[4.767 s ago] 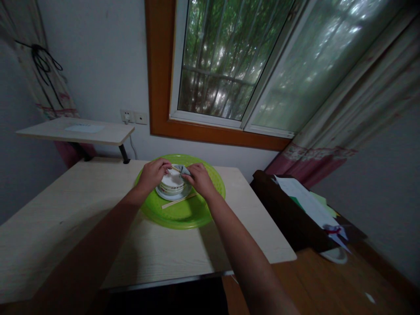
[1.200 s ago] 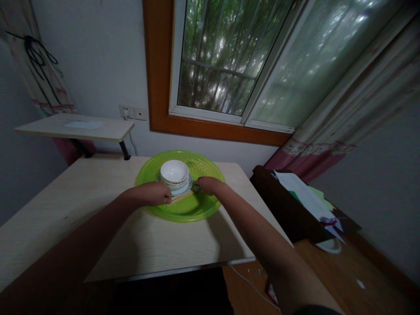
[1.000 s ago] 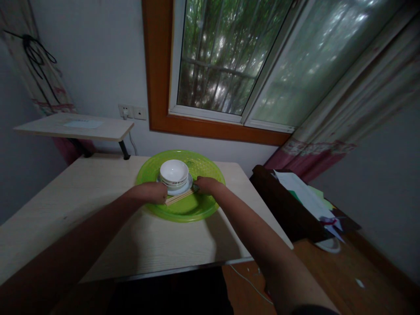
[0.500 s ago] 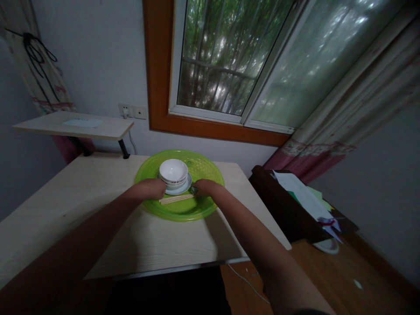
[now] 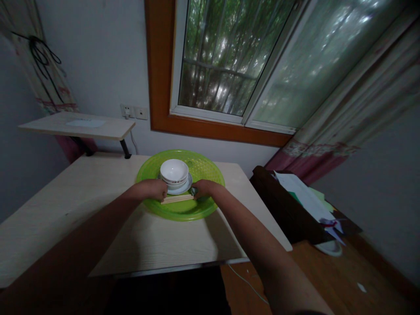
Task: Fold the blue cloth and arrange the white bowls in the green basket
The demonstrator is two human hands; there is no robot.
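A pair or small bundle of light wooden chopsticks (image 5: pixel 177 198) spans the gap between my hands, low over the green tray (image 5: pixel 183 214). My left hand (image 5: pixel 155 189) is closed at their left end. Around their right end my right hand (image 5: pixel 206 188) is closed, and a small shiny metal piece shows at its fingers, too small to name. Just behind the chopsticks, a stack of white bowls (image 5: pixel 174 169) sits on a pale plate (image 5: pixel 179 190) in the tray. My fingertips are mostly hidden from above.
The tray lies on a light wooden table (image 5: pixel 170 249). A raised shelf (image 5: pixel 108 130) stands at the back left. Right of the table is a dark brown piece of furniture (image 5: pixel 278 205) with papers (image 5: pixel 302 197) on it. A white cable (image 5: pixel 249 284) runs along the floor.
Both hands stay at the chopsticks, which have levelled very slightly. Bowls, plate and tray keep their places; the whole view has shifted a little.
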